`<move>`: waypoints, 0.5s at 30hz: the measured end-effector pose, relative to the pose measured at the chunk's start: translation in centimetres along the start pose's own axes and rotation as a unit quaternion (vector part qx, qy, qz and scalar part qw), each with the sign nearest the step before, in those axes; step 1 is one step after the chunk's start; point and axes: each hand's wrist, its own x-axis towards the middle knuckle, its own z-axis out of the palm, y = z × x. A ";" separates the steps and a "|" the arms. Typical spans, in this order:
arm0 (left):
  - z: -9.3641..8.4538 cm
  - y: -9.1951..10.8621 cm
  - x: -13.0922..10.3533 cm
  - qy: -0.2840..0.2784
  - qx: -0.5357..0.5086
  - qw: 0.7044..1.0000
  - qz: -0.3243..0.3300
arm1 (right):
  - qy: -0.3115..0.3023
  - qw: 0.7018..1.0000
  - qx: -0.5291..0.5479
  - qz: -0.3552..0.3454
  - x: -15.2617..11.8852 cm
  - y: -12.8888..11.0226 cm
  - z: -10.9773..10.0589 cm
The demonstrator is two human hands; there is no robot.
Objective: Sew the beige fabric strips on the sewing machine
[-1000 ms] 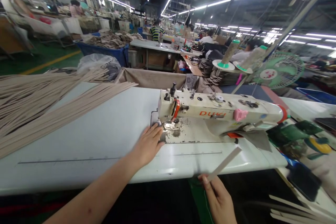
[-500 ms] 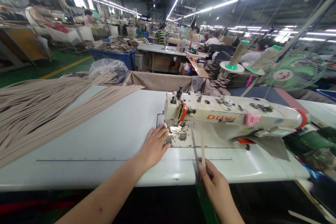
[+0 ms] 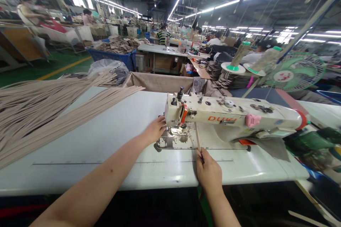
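Note:
A white sewing machine [image 3: 234, 115] stands on the pale table [image 3: 106, 142]. Beside its needle end, at the left of the metal plate, is my left hand [image 3: 156, 129]; its fingertips are partly hidden behind the machine head, and what they touch is unclear. My right hand [image 3: 209, 168] is closed on a thin beige strip [image 3: 198, 136] near the front edge of the table. The strip runs from my fingers up over the machine bed, passing under the arm. Long beige strips [image 3: 66, 117] lie in a heap on the left side of the table.
Two thread cones [image 3: 241, 56] and a green fan [image 3: 293, 72] stand behind the machine at the right. Past the table are a beige cloth-lined bin [image 3: 157, 82] and a blue bin [image 3: 114, 58] of beige pieces. Several people sit at workstations farther back.
My left hand has moved away from me, toward the back of the needle area. My right hand has moved forward and slightly left with the strip, which now reaches farther under the machine arm.

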 end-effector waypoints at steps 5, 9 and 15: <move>-0.1 -0.2 1.7 -0.027 -0.006 1.000 0.009 | 0.067 0.996 -0.021 -0.050 -0.1 0.2 0.2; -0.4 0.1 2.0 -0.033 -0.004 0.999 0.018 | 0.090 0.993 -0.033 -0.069 -0.1 0.0 0.0; -1.6 0.2 0.9 -0.041 0.020 0.998 0.034 | 0.098 0.992 -0.037 -0.077 -0.1 -0.2 -0.1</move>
